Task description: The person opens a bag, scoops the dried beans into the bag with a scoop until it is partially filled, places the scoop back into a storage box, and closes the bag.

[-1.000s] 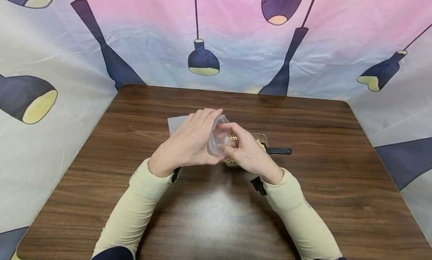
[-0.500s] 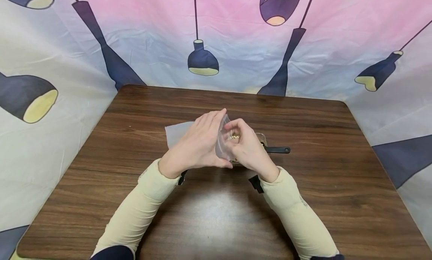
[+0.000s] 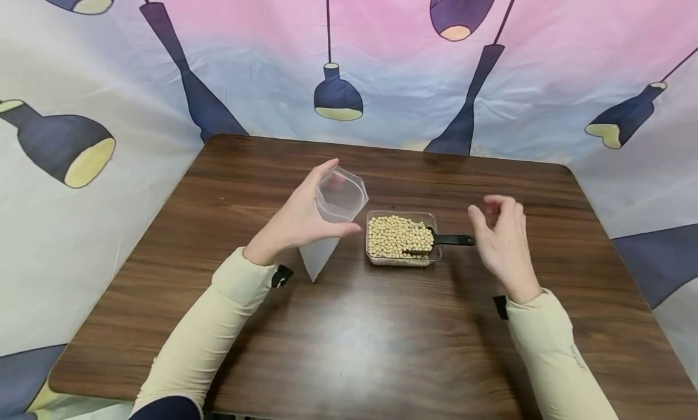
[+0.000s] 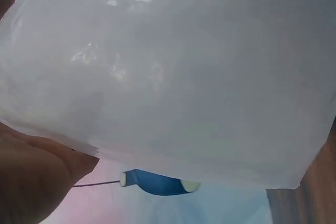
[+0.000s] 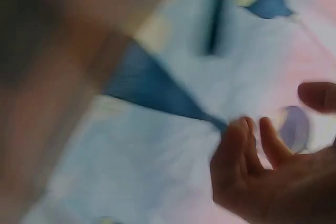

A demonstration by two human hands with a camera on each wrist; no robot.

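My left hand point(image 3: 291, 223) holds a clear plastic bag point(image 3: 342, 197), thumb below and fingers above, with its mouth spread wide towards the right. A pointed lower part of the bag hangs under the hand. In the left wrist view the cloudy film of the bag point(image 4: 199, 87) fills most of the picture. Right of it stands a clear rectangular container point(image 3: 400, 262) of pale yellow soybeans point(image 3: 394, 236). A black scoop point(image 3: 457, 240) lies in the beans, its handle over the right rim. Just past the handle's end, my right hand point(image 3: 506, 245) hovers with loosely bent fingers, holding nothing.
The dark wooden table point(image 3: 349, 341) extends around the container on all sides. Behind it hangs a cloth backdrop point(image 3: 262, 62) printed with lamps.
My right hand has left the bag's mouth and moved right, to beside the scoop handle. The left hand with the bag has shifted left, uncovering the container of beans.
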